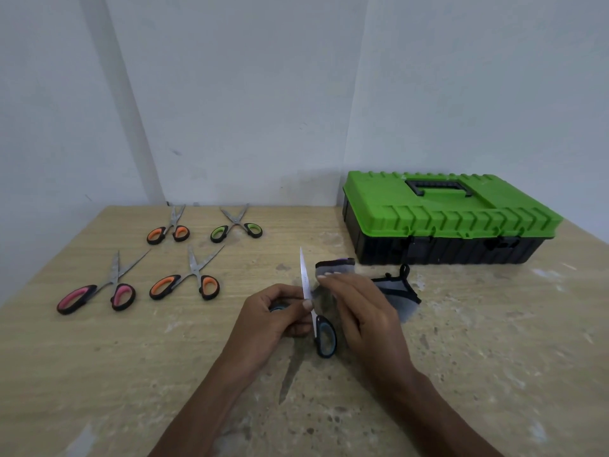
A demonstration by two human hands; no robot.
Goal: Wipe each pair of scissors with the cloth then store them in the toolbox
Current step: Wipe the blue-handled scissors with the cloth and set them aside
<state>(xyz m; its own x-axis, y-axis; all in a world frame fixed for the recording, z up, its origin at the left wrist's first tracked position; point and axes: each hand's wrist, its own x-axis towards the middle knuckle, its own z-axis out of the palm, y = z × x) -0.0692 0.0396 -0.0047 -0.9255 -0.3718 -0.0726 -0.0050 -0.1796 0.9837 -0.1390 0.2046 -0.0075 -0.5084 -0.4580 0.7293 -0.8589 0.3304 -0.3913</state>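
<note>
Head view: green-lidded toolbox sits closed by the desk's far right corner; left hand grips blue-handled scissors, right hand holds grey cloth to them.

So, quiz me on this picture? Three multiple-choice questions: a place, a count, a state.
1. Where is the cloth?
A. in the right hand
B. on the floor
C. hung on the wall

2. How many pairs of scissors lie untouched on the table?
A. two
B. four
C. six

3. The toolbox lid is
A. shut
B. propped open
C. taken off

Answers: 1 A, its fingers grip the grey fabric. 2 B, a pink pair, a green pair, one orange pair behind, another in front; the blue-handled pair is in the left hand. 3 A, the green lid sits flat on the black base.
</note>
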